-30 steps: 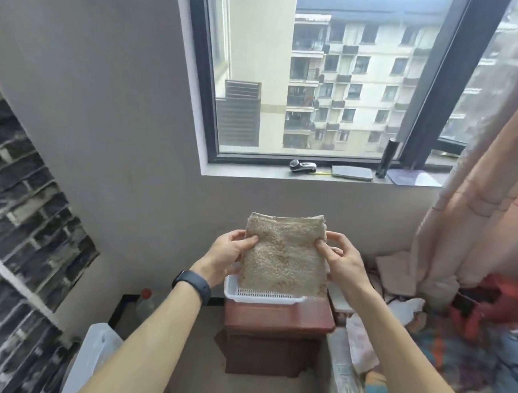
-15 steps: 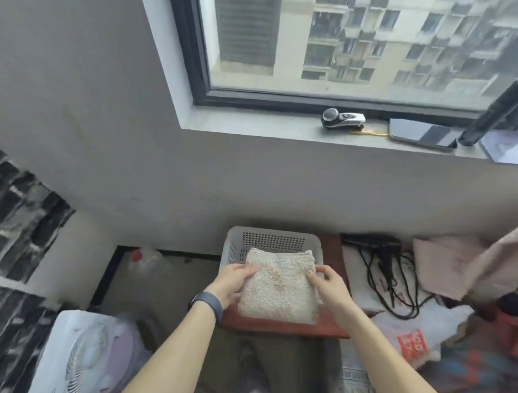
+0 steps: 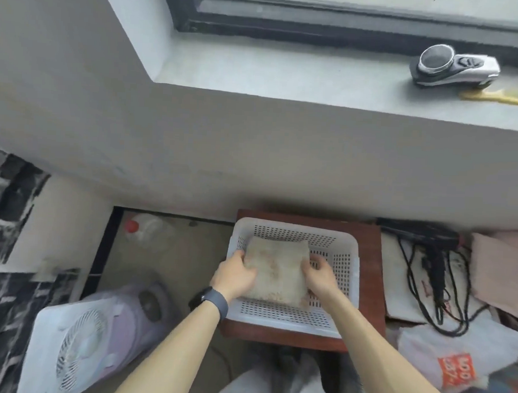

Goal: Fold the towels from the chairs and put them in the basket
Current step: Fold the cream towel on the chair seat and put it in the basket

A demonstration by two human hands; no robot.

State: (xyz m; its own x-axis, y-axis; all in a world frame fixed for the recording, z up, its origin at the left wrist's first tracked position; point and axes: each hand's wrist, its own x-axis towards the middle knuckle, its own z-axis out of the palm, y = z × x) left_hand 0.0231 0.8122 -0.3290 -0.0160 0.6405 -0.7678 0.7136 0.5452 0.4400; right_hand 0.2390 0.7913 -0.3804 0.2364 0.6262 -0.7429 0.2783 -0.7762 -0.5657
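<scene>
My left hand [image 3: 233,274] grips the towel [image 3: 275,271] at nine o'clock, my right hand [image 3: 319,274] at three, inside the basket [image 3: 346,268].

hidden: left hand [image 3: 233,277] fingertips, under towel [image 3: 275,271] | cut off: fan [image 3: 76,348], window frame [image 3: 318,23] | blurred: bag [image 3: 441,350] print

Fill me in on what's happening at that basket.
A person is holding a folded beige towel by its two sides, with the left hand gripping the left edge and the right hand the right. The towel is inside the white perforated basket, which sits on a reddish-brown stool below the window sill. I cannot tell if it rests on the bottom yet. Neither hand has let go.
</scene>
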